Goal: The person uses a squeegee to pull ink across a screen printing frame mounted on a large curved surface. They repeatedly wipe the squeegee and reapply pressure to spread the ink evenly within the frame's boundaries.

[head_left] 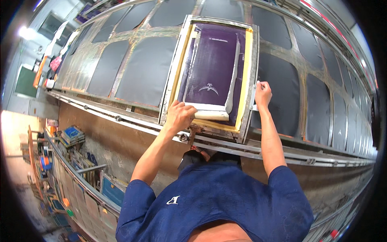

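A screen printing frame (250, 72) with metal sides and yellow tape along its inner edges lies on the long table. Its purple mesh (213, 56) carries a small pale curved design, and white ink streaks run down both sides. My left hand (179, 117) is closed around the left end of a squeegee (210, 115), which lies across the near end of the mesh. White ink gathers along the squeegee's far edge. At the frame's right side, my right hand (263, 94) has its fingers curled against the metal edge beside a small bracket.
Dark panels (145, 72) lie in rows on the long table to both sides of the frame. A metal rail (117, 118) runs along the table's near edge. At lower left stands a rack (82, 193) of stored screens, with a stack of blue-topped pieces (72, 133) behind it.
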### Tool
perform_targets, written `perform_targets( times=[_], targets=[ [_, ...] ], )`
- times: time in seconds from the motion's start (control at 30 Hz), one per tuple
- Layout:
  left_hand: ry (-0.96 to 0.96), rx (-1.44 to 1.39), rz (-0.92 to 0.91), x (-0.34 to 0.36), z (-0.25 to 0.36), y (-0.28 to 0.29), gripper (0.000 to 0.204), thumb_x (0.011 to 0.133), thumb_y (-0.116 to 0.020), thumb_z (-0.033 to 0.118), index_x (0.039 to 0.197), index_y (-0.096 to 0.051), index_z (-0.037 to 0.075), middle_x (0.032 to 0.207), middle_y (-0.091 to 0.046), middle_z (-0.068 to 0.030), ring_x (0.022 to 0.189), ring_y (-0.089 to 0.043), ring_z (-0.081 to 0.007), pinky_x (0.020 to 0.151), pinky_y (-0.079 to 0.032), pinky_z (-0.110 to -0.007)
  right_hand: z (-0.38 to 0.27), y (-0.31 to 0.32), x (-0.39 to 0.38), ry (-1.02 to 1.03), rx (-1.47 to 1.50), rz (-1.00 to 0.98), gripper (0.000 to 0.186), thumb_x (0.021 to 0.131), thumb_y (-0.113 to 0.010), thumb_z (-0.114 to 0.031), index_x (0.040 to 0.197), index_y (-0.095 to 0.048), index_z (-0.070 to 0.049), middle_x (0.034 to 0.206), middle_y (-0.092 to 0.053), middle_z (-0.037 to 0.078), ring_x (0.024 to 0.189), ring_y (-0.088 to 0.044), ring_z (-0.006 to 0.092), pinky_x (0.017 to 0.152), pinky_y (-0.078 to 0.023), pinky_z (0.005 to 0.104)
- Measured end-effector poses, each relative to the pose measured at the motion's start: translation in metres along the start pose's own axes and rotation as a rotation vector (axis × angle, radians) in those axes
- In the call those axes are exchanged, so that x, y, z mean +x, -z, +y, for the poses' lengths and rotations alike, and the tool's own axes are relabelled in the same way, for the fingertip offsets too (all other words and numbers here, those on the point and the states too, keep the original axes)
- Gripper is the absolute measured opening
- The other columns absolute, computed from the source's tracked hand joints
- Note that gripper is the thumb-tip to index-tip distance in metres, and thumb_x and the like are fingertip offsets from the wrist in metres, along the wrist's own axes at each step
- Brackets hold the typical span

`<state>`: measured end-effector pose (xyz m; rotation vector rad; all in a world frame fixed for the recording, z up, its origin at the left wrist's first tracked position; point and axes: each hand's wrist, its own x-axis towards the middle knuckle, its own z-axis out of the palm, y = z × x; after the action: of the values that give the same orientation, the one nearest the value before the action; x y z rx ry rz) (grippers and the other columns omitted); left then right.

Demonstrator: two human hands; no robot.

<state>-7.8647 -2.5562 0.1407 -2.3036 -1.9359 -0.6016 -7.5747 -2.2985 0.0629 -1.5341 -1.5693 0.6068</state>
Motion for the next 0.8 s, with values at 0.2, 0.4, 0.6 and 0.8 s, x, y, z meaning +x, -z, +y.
perform_targets(
  times=[0.2,0.4,0.6,0.8],
  targets=[
    [-0.064,-0.028,-0.044,-0.034,0.003,-0.016,0.022,0.073,-0.066,0.01,0.095,-0.066,0.014,0.096,-0.068,0.0021,0.08,-0.059,-0.0202,0.077,-0.043,-0.038,0.005,-0.007,0.001,-0.117,-0.088,-0.049,0.026,0.096,-0.067,-0.03,0.091,-0.065,-0.004,0.083,-0.074,0.016,0.081,-0.074,0.0335,0.074,-0.054,0.0424],
    [-0.105,0.016,-0.076,0.021,-0.037,-0.042,0.021,0.077,-0.065,0.011,0.098,-0.065,0.014,0.096,-0.065,0.0025,0.079,-0.058,-0.019,0.073,-0.04,-0.036,0.012,-0.008,0.01,-0.133,-0.241,-0.121,0.025,0.095,-0.067,-0.03,0.09,-0.066,-0.006,0.083,-0.073,0.017,0.087,-0.072,0.0388,0.075,-0.053,0.044],
    [-0.131,-0.023,0.019,0.185,-0.139,-0.096,0.025,0.073,-0.066,0.004,0.096,-0.066,0.015,0.102,-0.072,-0.0014,0.086,-0.063,-0.0235,0.08,-0.045,-0.041,-0.035,-0.023,0.087,0.073,-0.266,-0.44,0.031,0.091,-0.074,-0.033,0.107,-0.072,-0.006,0.104,-0.073,0.015,0.101,-0.07,0.0304,0.088,-0.053,0.0404],
    [-0.179,-0.125,-0.029,0.347,-0.217,-0.129,0.014,0.072,-0.083,0.017,0.082,-0.074,0.014,0.068,-0.066,-0.0066,0.066,-0.066,-0.0294,0.069,-0.049,-0.044,-0.113,-0.11,0.211,0.542,-0.114,-0.625,0.048,0.084,-0.08,-0.041,0.114,-0.071,-0.004,0.112,-0.072,0.016,0.107,-0.068,0.0331,0.095,-0.053,0.0428]
  ],
)
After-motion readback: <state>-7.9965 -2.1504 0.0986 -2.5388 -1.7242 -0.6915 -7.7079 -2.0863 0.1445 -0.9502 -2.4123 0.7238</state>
